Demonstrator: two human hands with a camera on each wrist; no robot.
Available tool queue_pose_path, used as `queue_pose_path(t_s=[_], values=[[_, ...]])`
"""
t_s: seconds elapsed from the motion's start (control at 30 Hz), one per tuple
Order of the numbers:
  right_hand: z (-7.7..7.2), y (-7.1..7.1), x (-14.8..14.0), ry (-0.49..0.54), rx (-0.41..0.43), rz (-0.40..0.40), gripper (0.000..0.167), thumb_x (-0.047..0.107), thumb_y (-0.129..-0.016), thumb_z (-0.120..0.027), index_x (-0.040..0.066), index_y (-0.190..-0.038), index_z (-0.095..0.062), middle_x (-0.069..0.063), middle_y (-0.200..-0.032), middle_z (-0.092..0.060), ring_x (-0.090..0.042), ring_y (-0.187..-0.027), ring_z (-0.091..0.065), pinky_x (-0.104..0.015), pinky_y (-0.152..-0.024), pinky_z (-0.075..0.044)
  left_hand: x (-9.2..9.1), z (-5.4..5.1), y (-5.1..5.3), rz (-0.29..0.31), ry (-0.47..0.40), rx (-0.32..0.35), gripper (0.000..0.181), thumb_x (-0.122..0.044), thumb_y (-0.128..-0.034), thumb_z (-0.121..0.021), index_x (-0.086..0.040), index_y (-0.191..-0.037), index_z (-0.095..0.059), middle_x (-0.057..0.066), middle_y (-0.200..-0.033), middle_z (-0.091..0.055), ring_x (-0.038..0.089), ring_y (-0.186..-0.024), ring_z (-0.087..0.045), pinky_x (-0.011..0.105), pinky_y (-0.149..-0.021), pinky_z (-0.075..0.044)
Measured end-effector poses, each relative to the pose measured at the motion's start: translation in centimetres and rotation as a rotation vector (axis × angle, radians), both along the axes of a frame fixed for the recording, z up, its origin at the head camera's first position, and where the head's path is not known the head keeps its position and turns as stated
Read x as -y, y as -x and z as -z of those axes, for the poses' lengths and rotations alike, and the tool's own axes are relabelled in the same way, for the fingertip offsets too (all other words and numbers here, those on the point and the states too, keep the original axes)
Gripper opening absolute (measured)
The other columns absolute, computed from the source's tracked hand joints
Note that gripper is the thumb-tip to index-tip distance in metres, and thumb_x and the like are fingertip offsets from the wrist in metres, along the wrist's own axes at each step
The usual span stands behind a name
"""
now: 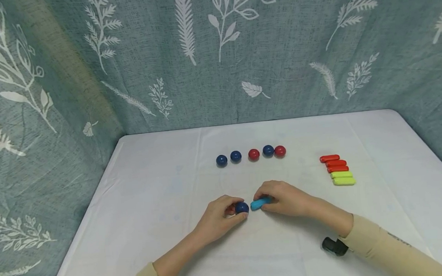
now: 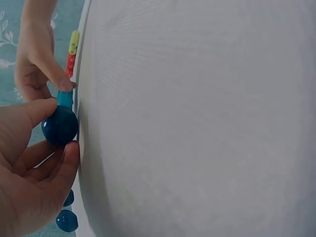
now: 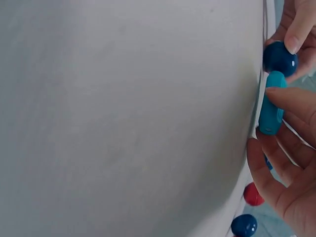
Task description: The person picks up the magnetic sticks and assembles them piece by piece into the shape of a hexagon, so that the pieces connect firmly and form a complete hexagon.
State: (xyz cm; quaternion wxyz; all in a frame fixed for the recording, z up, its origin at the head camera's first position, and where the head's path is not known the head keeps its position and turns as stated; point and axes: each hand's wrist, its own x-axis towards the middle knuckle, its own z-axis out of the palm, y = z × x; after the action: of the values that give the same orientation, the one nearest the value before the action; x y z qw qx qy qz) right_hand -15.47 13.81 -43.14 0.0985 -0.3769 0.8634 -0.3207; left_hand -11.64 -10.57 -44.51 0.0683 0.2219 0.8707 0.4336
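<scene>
Though partial overhead, blue stick [image 3: 270, 116] fuller from right wrist

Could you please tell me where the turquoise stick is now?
In the head view, the turquoise stick is below and right of center, held in the right hand, just right of the dark blue ball the left hand holds.

One ball [image 1: 242, 208] and one rod [image 1: 261, 203] kept up front, the rest parked farther out
So on the table [image 1: 161, 168], the ball is held by the left hand [image 1: 218, 220] and the rod by the right hand [image 1: 284, 198], just right of the ball. Behind them, five balls [image 1: 254, 155] are lined up left to right, the rightmost two set closest together. Off to the right, five more rods [image 1: 338, 169] are stacked up back to front, and the table is backed by a cloth [image 1: 292, 56].
</scene>
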Motion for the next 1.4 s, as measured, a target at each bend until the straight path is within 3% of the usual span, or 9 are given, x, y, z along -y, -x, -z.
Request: queue_pose_path(t_s=[0.4,0.73,0.83,1.0,1.23,1.4], values=[[0.2,0.0,0.4,0.015,-0.019,-0.017,0.018,0.013,-0.090,-0.070,0.015,-0.108,-0.069,0.007,-0.103,-0.066,-0.007,-0.092,-0.058,-0.029,-0.084,-0.050,-0.2,-0.3,-0.5,-0.002,-0.013,0.024,0.033,-0.022,-0.0863,-0.076,-0.005,-0.113,-0.067,-0.001,-0.097,-0.064,0.011,-0.086,-0.060,0.023,-0.078,-0.052],[0.3,0.8,-1.3,0.108,0.091,0.038,0.019,0.012,-0.091,-0.068,0.011,-0.110,-0.069,0.005,-0.103,-0.067,-0.012,-0.093,-0.060,-0.032,-0.084,-0.052,-0.1,0.0,-0.6,-0.010,-0.029,0.028,0.034,-0.023,-0.0834,-0.079,-0.004,-0.109,-0.068,0.000,-0.097,-0.065,0.010,-0.084,-0.061,0.022,-0.076,-0.052],[0.2,1.3,-2.1,0.133,0.108,0.123,0.019,0.011,-0.093,-0.066,0.011,-0.111,-0.069,0.002,-0.103,-0.068,-0.014,-0.092,-0.060,-0.032,-0.083,-0.052,-0.1,0.0,-0.6,-0.015,-0.019,0.023,0.034,-0.024,-0.0830,-0.079,-0.005,-0.109,-0.068,-0.001,-0.096,-0.066,0.010,-0.084,-0.061,0.022,-0.075,-0.052],[0.3,2.4,-3.6,0.171,0.141,0.354,0.020,0.011,-0.093,-0.065,0.011,-0.113,-0.069,-0.002,-0.107,-0.068,-0.019,-0.095,-0.060,-0.035,-0.082,-0.051,-0.1,0.0,-0.7,-0.016,-0.013,0.033,0.034,-0.025,-0.0832,-0.079,-0.006,-0.109,-0.068,-0.002,-0.096,-0.065,0.010,-0.084,-0.060,0.022,-0.076,-0.052],[0.6,4.3,-5.4,0.309,0.309,0.679,0.033,0.017,-0.096,-0.061,0.007,-0.127,-0.061,-0.015,-0.124,-0.062,-0.028,-0.100,-0.062,-0.030,-0.073,-0.051,0.0,0.1,-0.7,-0.007,-0.019,0.042,0.033,-0.024,-0.0841,-0.078,-0.005,-0.110,-0.068,-0.002,-0.096,-0.064,0.011,-0.086,-0.060,0.022,-0.077,-0.052],[0.7,5.6,-6.1,0.428,0.401,0.765,0.042,0.019,-0.097,-0.059,0.005,-0.136,-0.052,-0.017,-0.133,-0.054,-0.029,-0.106,-0.060,-0.025,-0.081,-0.051,0.0,0.0,-0.6,-0.008,-0.016,0.042,0.033,-0.024,-0.0841,-0.078,-0.006,-0.110,-0.068,-0.003,-0.095,-0.063,0.010,-0.085,-0.060,0.023,-0.077,-0.052]])
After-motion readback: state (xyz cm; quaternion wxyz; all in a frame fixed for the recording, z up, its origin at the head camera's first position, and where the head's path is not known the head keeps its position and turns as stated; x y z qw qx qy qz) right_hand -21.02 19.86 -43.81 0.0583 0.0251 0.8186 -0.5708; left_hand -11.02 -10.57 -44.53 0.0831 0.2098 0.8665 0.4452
